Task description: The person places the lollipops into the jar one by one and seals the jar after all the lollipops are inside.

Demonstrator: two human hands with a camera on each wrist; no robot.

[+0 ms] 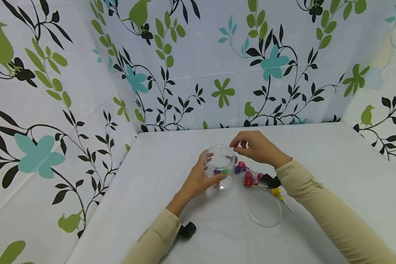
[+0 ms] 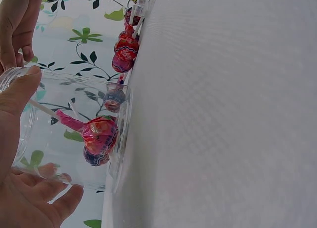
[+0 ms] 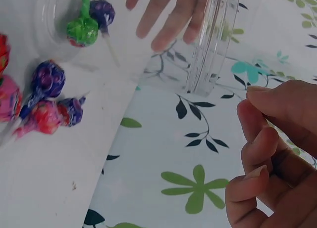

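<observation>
Left hand (image 1: pixel 198 179) grips light, slick clear jar (image 1: pixel 219 167) round its wall; right hand (image 1: pixel 255 146), fingers curled empty, hovers above rim.

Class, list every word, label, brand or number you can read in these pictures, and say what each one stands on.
None can be read.
Left sleeve: small dark print near the cuff, too small to read.
Right sleeve: small dark print, too blurred to read.
Lollipops in the clear jar: patterned wrappers, no legible lettering.
</observation>
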